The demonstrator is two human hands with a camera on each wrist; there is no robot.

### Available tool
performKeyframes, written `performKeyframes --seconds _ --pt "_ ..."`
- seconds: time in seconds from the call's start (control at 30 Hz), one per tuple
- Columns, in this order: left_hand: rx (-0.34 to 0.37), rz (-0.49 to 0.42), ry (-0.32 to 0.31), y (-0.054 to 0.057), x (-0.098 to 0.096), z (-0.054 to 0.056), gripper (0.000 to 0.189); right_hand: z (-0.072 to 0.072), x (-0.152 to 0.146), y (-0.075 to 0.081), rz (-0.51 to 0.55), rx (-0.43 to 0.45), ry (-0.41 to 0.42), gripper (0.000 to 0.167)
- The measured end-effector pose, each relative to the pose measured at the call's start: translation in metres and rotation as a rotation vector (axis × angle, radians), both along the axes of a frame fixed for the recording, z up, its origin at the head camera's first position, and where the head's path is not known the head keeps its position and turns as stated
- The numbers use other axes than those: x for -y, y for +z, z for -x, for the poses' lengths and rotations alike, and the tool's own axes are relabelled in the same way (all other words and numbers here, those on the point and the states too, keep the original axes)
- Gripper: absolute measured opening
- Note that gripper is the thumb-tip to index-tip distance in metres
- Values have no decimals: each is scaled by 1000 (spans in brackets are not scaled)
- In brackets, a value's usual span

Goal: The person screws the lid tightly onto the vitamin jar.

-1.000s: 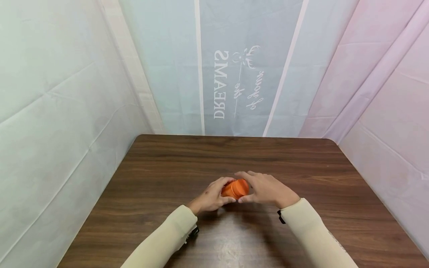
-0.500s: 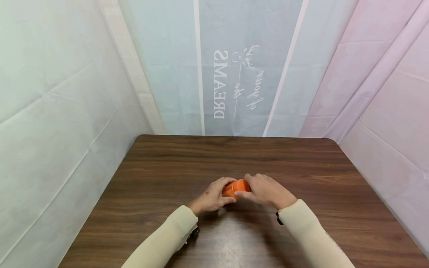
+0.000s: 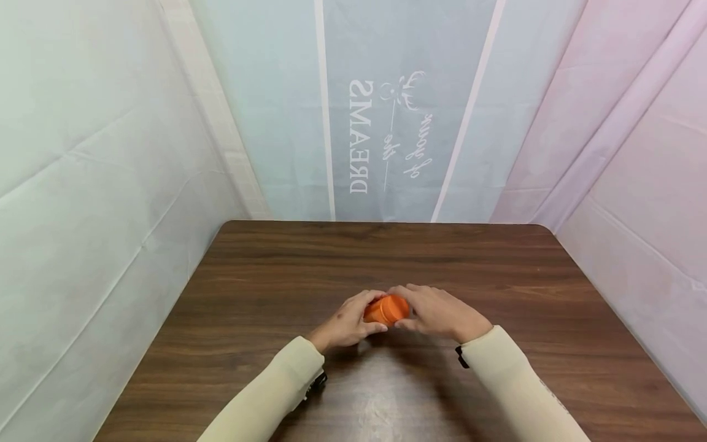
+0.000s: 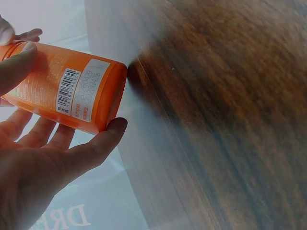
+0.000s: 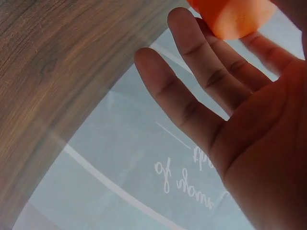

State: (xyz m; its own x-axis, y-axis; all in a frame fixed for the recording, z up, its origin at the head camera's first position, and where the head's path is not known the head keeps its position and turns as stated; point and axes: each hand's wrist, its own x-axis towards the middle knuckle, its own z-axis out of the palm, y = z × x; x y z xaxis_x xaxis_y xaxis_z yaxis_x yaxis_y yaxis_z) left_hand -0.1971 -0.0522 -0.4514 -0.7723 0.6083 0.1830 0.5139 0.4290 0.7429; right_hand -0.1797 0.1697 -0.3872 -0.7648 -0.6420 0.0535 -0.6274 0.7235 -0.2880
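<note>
An orange plastic bottle with an orange cap is tilted above the middle of the table, its cap end toward the right. My left hand holds the bottle's body. In the left wrist view, a barcode and a white printed label show near the bottle's base. Around the cap end, my right hand has its fingers spread loosely. From the right wrist view, those fingers look extended beside the cap, and no firm grip shows; the thumb is mostly cut off there.
A dark wood-grain table lies beneath both hands. Pale cloth walls stand on the left and right. A blue-grey cloth with mirrored lettering hangs behind the table's far edge.
Half a second ago my right fingers and thumb closed on the cap; now they have spread and loosened, much as one second ago. My left hand keeps its hold on the bottle.
</note>
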Motion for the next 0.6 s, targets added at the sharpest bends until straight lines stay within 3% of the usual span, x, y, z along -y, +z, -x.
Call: performKeyframes --seconds 0.13,0.27,0.43,0.6 --pt "10 -13 -12 2 1 0 53 0 5 1 -7 62 -91 44" --pt "9 -17 -17 2 1 0 52 0 9 0 -28 89 -169 57" --pt "32 -3 -8 2 0 -1 54 -1 7 1 -16 77 -109 64" --pt "35 -3 0 3 0 -1 55 0 7 6 -6 58 -20 53"
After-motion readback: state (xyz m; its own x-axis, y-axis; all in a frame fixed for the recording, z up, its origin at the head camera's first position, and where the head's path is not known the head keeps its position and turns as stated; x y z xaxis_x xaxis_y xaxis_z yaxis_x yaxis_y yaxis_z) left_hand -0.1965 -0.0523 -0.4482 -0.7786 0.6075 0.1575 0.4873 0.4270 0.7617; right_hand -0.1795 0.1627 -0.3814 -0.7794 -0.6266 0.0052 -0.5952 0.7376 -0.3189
